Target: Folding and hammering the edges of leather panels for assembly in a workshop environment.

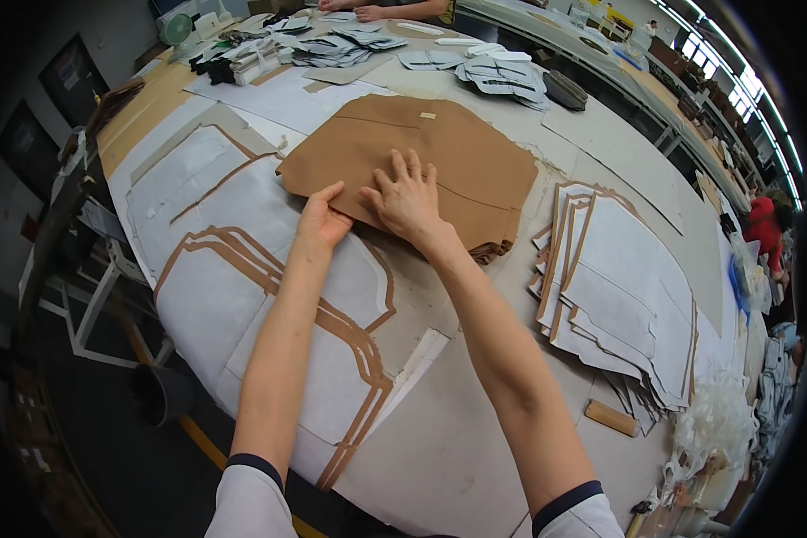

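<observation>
A stack of brown fabric panels (439, 148) lies on the table in front of me, with a small pale label on its top piece. At its near left edge, my left hand (325, 218) is closed on the border, thumb on top and the other fingers partly hidden. My right hand (405, 199) rests on the top panel near the same edge, fingers spread and holding nothing. Under the stack's right end, the lower layers show as dark folded edges. How many layers the left hand grips cannot be seen.
White brown-edged pieces (224, 296) spread across the left; a similar pile (628, 278) lies right. Near that pile sit a small brown block (611, 418) and clear plastic bags (713, 421). Pale-blue cut pieces (502, 76) lie at the back, near another person's hands (368, 13).
</observation>
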`<state>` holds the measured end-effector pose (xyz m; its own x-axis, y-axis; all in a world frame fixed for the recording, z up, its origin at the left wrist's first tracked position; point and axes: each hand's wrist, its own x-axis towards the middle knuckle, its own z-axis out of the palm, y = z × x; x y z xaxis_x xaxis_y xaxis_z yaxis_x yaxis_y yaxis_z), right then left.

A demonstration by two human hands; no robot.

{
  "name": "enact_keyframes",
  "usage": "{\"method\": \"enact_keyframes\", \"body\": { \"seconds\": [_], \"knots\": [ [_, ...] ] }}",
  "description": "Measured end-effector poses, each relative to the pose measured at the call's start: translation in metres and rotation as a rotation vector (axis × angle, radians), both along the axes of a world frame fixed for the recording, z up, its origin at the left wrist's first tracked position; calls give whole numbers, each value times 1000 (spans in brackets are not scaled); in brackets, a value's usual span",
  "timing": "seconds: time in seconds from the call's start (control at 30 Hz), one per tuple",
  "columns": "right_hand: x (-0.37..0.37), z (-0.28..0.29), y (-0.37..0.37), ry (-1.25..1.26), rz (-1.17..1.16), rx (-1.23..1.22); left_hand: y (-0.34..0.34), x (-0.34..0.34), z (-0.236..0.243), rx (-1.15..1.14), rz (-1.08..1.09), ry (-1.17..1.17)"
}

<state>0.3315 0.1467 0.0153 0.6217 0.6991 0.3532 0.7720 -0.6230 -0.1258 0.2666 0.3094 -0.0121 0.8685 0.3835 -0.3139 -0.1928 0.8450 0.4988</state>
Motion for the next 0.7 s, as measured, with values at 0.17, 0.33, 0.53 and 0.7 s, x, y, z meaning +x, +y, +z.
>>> {"method": "enact_keyframes", "body": {
  "seconds": [0.17, 0.33, 0.53, 0.7],
  "knots": [
    [-38, 2, -70, -29, 32, 162, 6, -11, 6, -1, 53, -32],
    [-42, -13, -112, -175, 27, 69, -7, -3, 24, -92, 47, -80],
    [-33, 11, -117, -272, 55, 176, 23, 13, 48, 21, 188, -109],
    [52, 61, -143, -408, -93, 287, -11, 78, 108, 407, 98, -187]
  ]
}}
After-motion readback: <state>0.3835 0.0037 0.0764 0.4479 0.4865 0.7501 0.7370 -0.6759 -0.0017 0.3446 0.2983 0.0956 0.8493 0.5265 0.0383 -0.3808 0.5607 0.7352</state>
